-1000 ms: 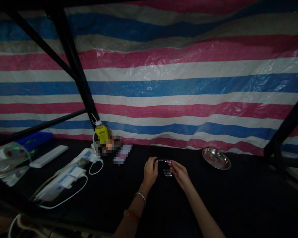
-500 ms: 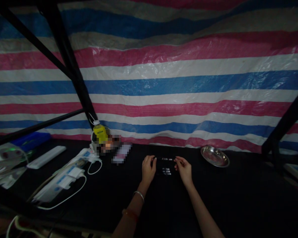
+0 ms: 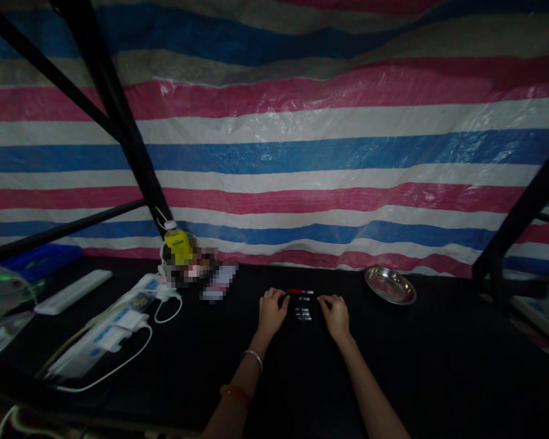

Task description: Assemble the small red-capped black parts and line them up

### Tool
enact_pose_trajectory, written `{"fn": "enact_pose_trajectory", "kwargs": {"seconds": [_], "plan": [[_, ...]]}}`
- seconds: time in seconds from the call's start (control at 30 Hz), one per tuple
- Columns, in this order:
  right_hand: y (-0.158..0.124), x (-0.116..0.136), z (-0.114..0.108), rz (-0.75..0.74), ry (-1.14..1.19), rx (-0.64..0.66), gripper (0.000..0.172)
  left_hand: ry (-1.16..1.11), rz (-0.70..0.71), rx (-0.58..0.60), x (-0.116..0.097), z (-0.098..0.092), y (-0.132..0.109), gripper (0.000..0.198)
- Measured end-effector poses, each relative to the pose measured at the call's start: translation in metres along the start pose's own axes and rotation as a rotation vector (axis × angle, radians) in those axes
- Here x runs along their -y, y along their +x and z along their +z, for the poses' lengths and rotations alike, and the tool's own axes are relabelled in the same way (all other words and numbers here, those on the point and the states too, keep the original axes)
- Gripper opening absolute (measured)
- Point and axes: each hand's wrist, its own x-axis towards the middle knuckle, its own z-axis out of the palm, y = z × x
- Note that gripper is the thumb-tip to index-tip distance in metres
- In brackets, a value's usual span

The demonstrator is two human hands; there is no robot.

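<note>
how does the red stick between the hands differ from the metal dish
The red stick is thin and straight; the dish is round and wide. The red stick has one silvery end, while the dish looks silvery all over. The red stick's other end is at the fingertips of the left hand; the dish sits apart from both hands. Both seem to rest on the black table.
</note>
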Motion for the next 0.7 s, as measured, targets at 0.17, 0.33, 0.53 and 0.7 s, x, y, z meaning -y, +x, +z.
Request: {"fn": "enact_pose_trajectory", "kwargs": {"seconds": [0.17,0.33,0.53,0.7], "plan": [[0.000,-0.003,0.002,-0.066,-0.104,0.037,0.025,-0.021,-0.018,0.014,0.000,-0.001,0.000,0.013],[0.000,-0.001,0.000,-0.045,-0.131,0.095,0.023,-0.027,-0.037,0.052,-0.001,-0.003,0.001,0.013],[0.000,0.006,-0.004,-0.049,-0.177,0.093,0.023,-0.034,-0.047,0.074,-0.003,-0.004,0.000,0.020],[0.001,0.014,-0.009,0.012,-0.254,0.138,0.023,-0.012,-0.035,0.089,-0.003,-0.003,0.000,0.019]]}}
